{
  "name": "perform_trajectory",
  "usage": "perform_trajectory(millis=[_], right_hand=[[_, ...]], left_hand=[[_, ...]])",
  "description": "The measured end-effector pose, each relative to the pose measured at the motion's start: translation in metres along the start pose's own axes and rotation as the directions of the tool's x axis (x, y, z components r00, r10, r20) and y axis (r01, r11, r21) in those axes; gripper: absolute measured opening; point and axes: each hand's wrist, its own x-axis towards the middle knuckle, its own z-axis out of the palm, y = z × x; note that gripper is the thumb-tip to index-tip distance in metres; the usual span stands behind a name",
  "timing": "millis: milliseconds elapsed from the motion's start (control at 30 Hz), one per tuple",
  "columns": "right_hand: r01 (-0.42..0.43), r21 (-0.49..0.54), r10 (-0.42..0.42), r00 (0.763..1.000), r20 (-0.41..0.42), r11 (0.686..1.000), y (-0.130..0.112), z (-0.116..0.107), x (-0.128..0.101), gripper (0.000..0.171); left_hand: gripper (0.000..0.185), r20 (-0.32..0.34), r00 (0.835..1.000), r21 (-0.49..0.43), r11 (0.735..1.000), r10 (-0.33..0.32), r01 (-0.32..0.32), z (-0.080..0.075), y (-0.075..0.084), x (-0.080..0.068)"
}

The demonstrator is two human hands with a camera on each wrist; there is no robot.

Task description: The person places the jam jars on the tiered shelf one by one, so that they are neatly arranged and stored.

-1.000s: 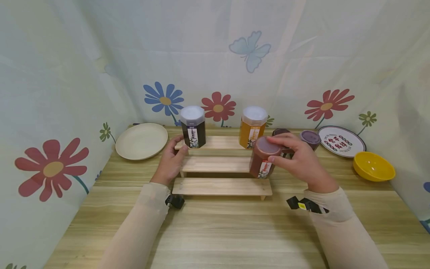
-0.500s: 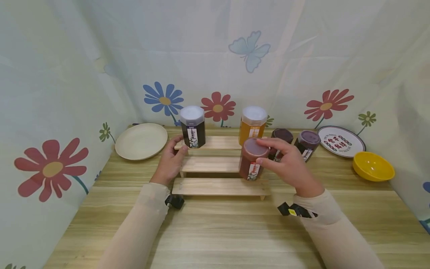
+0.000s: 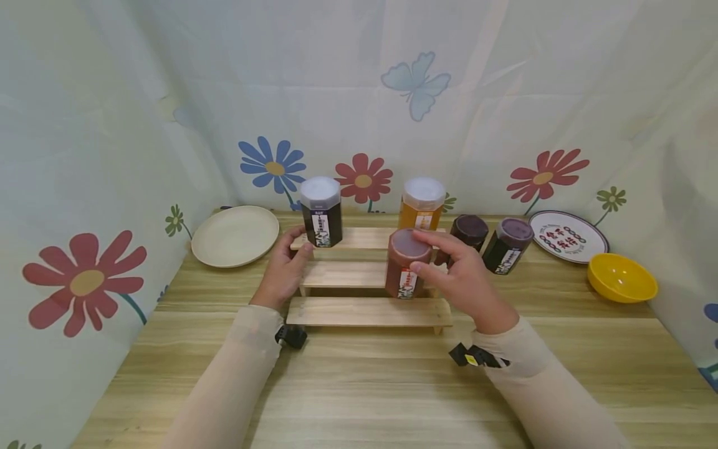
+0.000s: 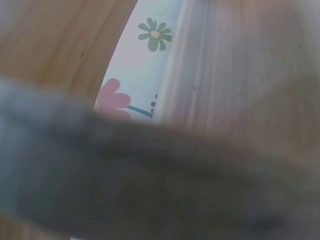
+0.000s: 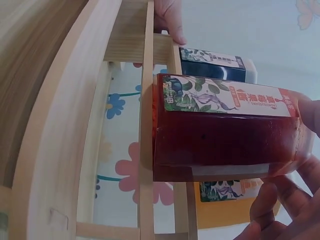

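Now the right hand (image 3: 457, 280) grips the red jar (image 3: 406, 272) by its lid, fingers and thumb curled round the top, and it has carried the jar leftward: a second ago it hung off the right end of the wooden steps (image 3: 367, 274), and now it sits over the middle step, right of centre. The right wrist view shows the jar's base just at the step's edge; whether it rests there I cannot tell. The left hand (image 3: 286, 269) has not moved. It holds the left end of the steps, thumb up near the top step, fingers loosely bent against the wood.

On the top step the black jar (image 3: 321, 211) stands to the left and the orange jar (image 3: 421, 203) to the right, directly behind the red one. Just right of the steps stand two dark jars (image 3: 493, 240), now clear of the hand that hid them earlier. Farther right lie a patterned plate (image 3: 568, 236) and a yellow bowl (image 3: 621, 278); left of the steps lies a cream plate (image 3: 235, 235).
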Motion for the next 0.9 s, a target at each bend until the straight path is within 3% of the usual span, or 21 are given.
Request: perform_trajectory(millis=[367, 900], right_hand=[[-0.024, -0.042, 0.024, 1.000, 0.012, 0.999, -0.006, 0.013, 0.007, 0.053], [-0.059, 0.024, 0.058, 0.997, 0.041, 0.998, -0.012, 0.032, 0.020, 0.054]], left_hand=[[0.047, 0.001, 1.000, 0.015, 1.000, -0.008, 0.008, -0.003, -0.003, 0.001], [0.048, -0.003, 1.000, 0.024, 1.000, -0.011, 0.012, -0.001, -0.002, 0.000]])
